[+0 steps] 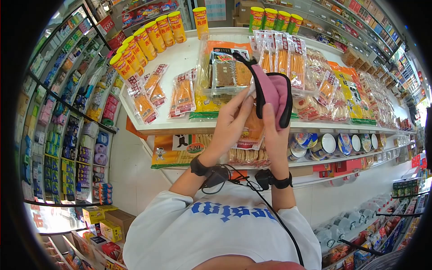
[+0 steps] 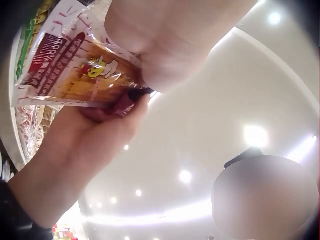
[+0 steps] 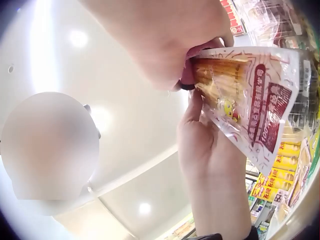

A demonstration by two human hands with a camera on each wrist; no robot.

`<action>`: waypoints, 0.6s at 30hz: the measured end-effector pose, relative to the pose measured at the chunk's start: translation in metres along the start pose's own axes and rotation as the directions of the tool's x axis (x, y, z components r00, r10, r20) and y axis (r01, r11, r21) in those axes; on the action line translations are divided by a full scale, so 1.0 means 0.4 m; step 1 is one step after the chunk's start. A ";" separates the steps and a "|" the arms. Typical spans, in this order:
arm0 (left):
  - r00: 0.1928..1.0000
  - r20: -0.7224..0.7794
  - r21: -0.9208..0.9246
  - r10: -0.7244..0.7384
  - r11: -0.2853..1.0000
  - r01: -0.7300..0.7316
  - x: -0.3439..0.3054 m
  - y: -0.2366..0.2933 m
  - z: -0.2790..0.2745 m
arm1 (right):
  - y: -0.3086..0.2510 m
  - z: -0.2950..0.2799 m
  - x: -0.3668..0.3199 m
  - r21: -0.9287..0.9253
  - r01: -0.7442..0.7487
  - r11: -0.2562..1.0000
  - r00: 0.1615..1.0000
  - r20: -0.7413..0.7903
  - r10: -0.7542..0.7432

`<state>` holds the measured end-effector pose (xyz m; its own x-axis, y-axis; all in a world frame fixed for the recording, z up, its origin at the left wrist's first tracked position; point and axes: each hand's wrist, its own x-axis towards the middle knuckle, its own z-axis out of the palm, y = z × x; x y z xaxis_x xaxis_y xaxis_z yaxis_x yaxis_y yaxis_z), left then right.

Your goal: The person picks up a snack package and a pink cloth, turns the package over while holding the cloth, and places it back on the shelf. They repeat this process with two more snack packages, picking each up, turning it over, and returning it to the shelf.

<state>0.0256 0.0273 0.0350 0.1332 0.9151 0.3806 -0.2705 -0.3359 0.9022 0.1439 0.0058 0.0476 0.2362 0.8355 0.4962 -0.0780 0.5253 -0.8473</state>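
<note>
A pink cloth item with black edging (image 1: 273, 92) is held up over the display counter. My right hand (image 1: 275, 135) grips it, thumb on its front. My left hand (image 1: 234, 119) pinches at its left side, where a white packet edge shows. Below and between the hands hangs a clear snack packet (image 1: 252, 135) with orange contents. The left wrist view shows the packet (image 2: 82, 70) running out from between both hands, the pink cloth (image 2: 120, 106) against it. In the right wrist view, left fingers meet the packet's (image 3: 235, 95) narrow end; how far they wrap is hidden.
Yellow cans (image 1: 154, 36) line the counter's (image 1: 148, 122) back left edge, with green cans (image 1: 270, 20) farther right. Several snack packets (image 1: 183, 93) and a clear plastic tray (image 1: 220, 91) lie on top. Tins (image 1: 328, 143) fill the shelf below. Cables (image 1: 279, 216) run over the shirt.
</note>
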 end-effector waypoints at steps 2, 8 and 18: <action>0.997 0.080 0.054 0.007 0.998 -0.012 -0.002 0.010 0.002 | 0.007 0.000 0.009 -0.231 0.169 0.958 0.985 0.007 -0.172; 0.980 0.200 0.136 -0.008 0.991 -0.019 -0.004 0.018 -0.014 | 0.003 -0.056 0.012 -0.226 -0.137 0.964 0.939 -0.340 0.054; 0.981 -0.081 -0.592 -0.178 0.800 0.096 0.037 -0.006 -0.012 | -0.018 0.003 0.004 -0.568 0.556 0.607 0.831 0.402 -0.384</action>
<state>0.0238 0.0428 0.0375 0.1010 0.9753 0.1966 -0.7681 -0.0491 0.6385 0.1438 0.0035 0.0546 -0.1635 0.5575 0.8139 0.6342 0.6914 -0.3462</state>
